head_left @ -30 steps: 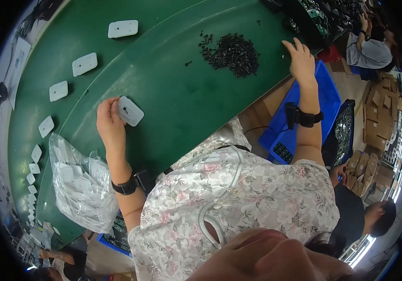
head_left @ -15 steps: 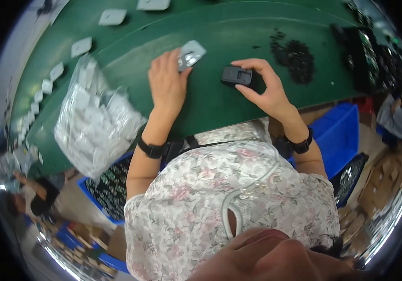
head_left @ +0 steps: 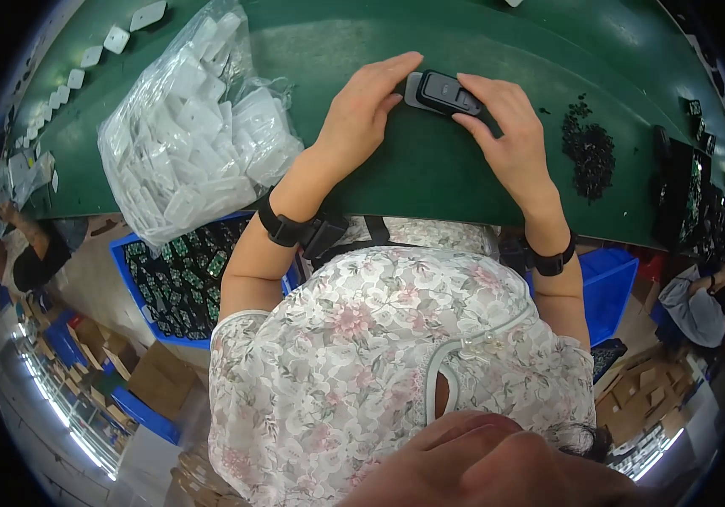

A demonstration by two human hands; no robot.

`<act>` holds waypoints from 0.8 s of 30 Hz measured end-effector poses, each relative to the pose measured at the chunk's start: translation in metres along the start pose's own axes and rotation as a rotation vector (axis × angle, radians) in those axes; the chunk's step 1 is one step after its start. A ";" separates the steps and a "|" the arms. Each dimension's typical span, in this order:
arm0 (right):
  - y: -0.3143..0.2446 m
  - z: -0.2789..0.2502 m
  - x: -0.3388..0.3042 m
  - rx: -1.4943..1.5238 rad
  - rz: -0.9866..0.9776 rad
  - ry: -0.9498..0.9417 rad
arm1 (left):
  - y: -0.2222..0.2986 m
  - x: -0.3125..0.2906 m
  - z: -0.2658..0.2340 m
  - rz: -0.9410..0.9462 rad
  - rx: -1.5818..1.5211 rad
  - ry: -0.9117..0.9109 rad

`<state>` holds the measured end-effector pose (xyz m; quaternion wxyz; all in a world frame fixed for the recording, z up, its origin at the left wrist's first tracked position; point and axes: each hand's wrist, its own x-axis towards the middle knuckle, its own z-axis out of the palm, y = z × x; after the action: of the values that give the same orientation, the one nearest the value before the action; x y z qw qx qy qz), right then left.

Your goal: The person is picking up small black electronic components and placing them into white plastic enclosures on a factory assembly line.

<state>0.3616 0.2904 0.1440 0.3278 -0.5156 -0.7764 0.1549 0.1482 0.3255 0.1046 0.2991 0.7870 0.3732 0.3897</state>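
Note:
My right hand (head_left: 510, 122) grips a small black rectangular case (head_left: 449, 91) between thumb and fingers, a recess showing near its right end. Under its left end a flat grey plate with rounded corners (head_left: 412, 89) sticks out; most of the plate is covered. My left hand (head_left: 362, 114) is beside that plate, fingers stretched out and thumb apart, with nothing visible in it. Whether its fingertips touch the plate, I cannot tell. Both hands are over the green table (head_left: 329, 38).
Left of my arm lies a clear plastic bag of white pieces (head_left: 185, 144). White squarish pieces (head_left: 116, 39) line the far left. At right are a pile of small black parts (head_left: 592, 160) and a dark tray (head_left: 675, 190). A blue bin of circuit boards (head_left: 181, 287) stands below the table edge.
The left hand has let go of the shiny plate and its fingers have straightened. The black case and the plate, apart before, now overlap. The whole view has shifted.

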 end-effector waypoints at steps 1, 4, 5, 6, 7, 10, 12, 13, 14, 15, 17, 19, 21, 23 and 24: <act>0.000 0.002 0.003 0.003 -0.006 -0.010 | 0.001 0.000 0.000 -0.009 0.001 0.008; -0.001 0.006 0.007 -0.031 -0.031 -0.080 | 0.001 0.000 -0.002 0.030 0.045 -0.052; -0.002 0.007 0.008 -0.040 -0.031 -0.087 | 0.000 -0.001 -0.002 0.055 0.079 -0.067; -0.003 0.007 0.010 -0.046 -0.034 -0.095 | 0.000 -0.001 -0.003 0.077 0.115 -0.081; -0.004 0.007 0.011 -0.042 -0.036 -0.104 | 0.001 -0.002 -0.003 0.069 0.115 -0.077; -0.009 0.005 0.011 -0.049 -0.022 -0.119 | 0.003 -0.005 -0.002 0.093 0.175 -0.085; -0.014 0.003 0.011 -0.097 0.018 -0.144 | 0.006 -0.007 -0.001 0.095 0.250 -0.099; -0.015 0.003 0.011 -0.095 0.023 -0.150 | 0.008 -0.007 -0.001 0.089 0.246 -0.103; -0.016 0.002 0.011 -0.103 0.025 -0.151 | 0.010 -0.006 -0.001 0.096 0.268 -0.103; -0.016 0.002 0.011 -0.110 0.026 -0.155 | 0.011 -0.006 -0.001 0.103 0.290 -0.103; -0.017 -0.003 0.015 -0.127 0.031 -0.176 | 0.012 -0.004 -0.002 0.102 0.312 -0.116; -0.018 -0.005 0.016 -0.141 0.038 -0.198 | 0.014 -0.005 -0.002 0.098 0.334 -0.133; -0.020 -0.005 0.018 -0.202 0.052 -0.239 | 0.015 -0.004 -0.002 0.121 0.363 -0.132; -0.014 0.000 0.009 -0.175 0.029 -0.173 | 0.017 -0.005 0.001 0.132 0.389 -0.116; -0.010 0.001 0.007 -0.145 -0.005 -0.109 | 0.018 -0.005 0.003 0.138 0.423 -0.093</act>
<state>0.3522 0.2926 0.1517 0.2474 -0.5267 -0.8035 0.1252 0.1547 0.3106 0.1150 0.1170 0.8730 0.3776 0.2856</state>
